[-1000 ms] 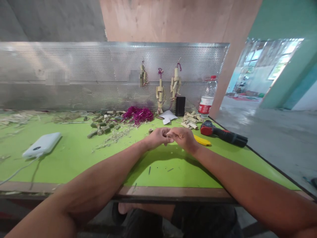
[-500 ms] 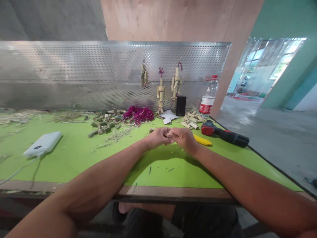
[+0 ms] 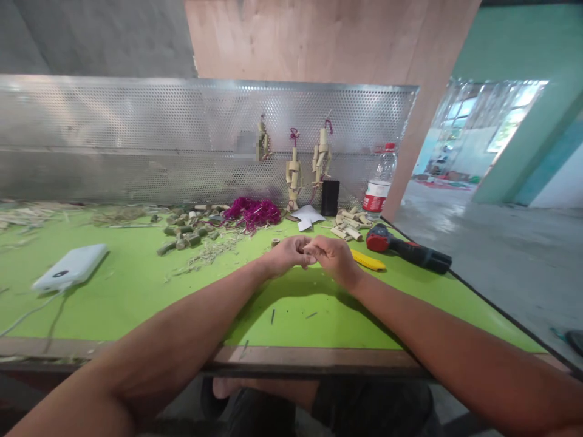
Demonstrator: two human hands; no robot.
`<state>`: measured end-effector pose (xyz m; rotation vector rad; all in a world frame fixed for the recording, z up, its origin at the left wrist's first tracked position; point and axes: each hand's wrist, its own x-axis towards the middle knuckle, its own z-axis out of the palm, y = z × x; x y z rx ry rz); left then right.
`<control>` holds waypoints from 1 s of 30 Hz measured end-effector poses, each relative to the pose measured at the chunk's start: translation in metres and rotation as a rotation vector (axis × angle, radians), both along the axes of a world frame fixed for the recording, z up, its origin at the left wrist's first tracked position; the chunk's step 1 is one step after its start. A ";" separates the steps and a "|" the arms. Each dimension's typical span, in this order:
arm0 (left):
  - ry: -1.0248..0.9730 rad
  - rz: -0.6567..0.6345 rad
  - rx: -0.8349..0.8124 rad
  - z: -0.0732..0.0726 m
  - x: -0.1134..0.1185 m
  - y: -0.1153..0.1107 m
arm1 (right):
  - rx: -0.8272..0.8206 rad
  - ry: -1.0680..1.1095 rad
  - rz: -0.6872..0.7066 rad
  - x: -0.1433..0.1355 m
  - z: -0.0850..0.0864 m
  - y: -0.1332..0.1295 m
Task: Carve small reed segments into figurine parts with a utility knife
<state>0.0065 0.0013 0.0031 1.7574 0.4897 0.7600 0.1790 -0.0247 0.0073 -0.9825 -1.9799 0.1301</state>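
Over the middle of the green tabletop (image 3: 291,321), my left hand (image 3: 291,254) and my right hand (image 3: 334,258) meet with their fingertips together. Both are closed in a pinch. Whatever lies between the fingers is too small and too covered to make out. Just right of my right hand lies a yellow utility knife (image 3: 370,261). A short wooden piece (image 3: 275,242) stands behind my left hand. Small cut bamboo pieces (image 3: 348,224) are piled beyond my right hand, near a folded white paper (image 3: 308,216).
A cordless drill (image 3: 407,247) lies near the right edge. Behind are a plastic bottle (image 3: 377,195), a black box (image 3: 330,198), purple string (image 3: 253,213) and jointed bamboo figures (image 3: 294,173) against perforated metal (image 3: 136,121). Left are darker stem pieces (image 3: 180,237) and a white power bank (image 3: 70,267) with cable.
The view has shifted slightly, so the scene sits a little farther left and lower. My hands stay pressed together in nearly the same pose over the table.
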 end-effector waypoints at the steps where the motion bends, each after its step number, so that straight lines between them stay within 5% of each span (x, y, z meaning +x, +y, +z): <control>1: -0.017 -0.010 -0.005 0.000 0.000 -0.001 | -0.003 0.000 0.021 0.000 -0.001 0.000; 4: -0.077 -0.057 -0.052 0.000 0.002 -0.002 | 0.050 0.074 -0.149 0.000 -0.002 0.002; 8: -0.128 -0.071 -0.052 -0.003 0.005 -0.002 | 0.090 0.041 -0.084 -0.001 -0.002 0.001; 12: -0.165 -0.062 -0.108 -0.004 0.006 -0.001 | 0.121 0.068 -0.209 -0.003 -0.001 -0.001; 16: -0.189 -0.100 -0.092 -0.006 0.006 0.000 | 0.104 0.046 -0.094 -0.005 -0.001 -0.003; 20: -0.212 -0.101 -0.163 -0.007 0.007 0.000 | 0.116 0.095 -0.243 -0.004 -0.001 -0.003; 24: -0.236 -0.123 -0.174 -0.007 0.007 -0.001 | 0.082 0.079 -0.097 -0.005 -0.002 -0.004; 27: -0.269 -0.114 -0.211 -0.007 0.008 -0.001 | 0.111 0.120 -0.247 -0.008 -0.003 -0.004; 30: -0.279 -0.148 -0.207 -0.008 0.009 -0.001 | 0.091 0.120 -0.159 -0.008 -0.005 -0.004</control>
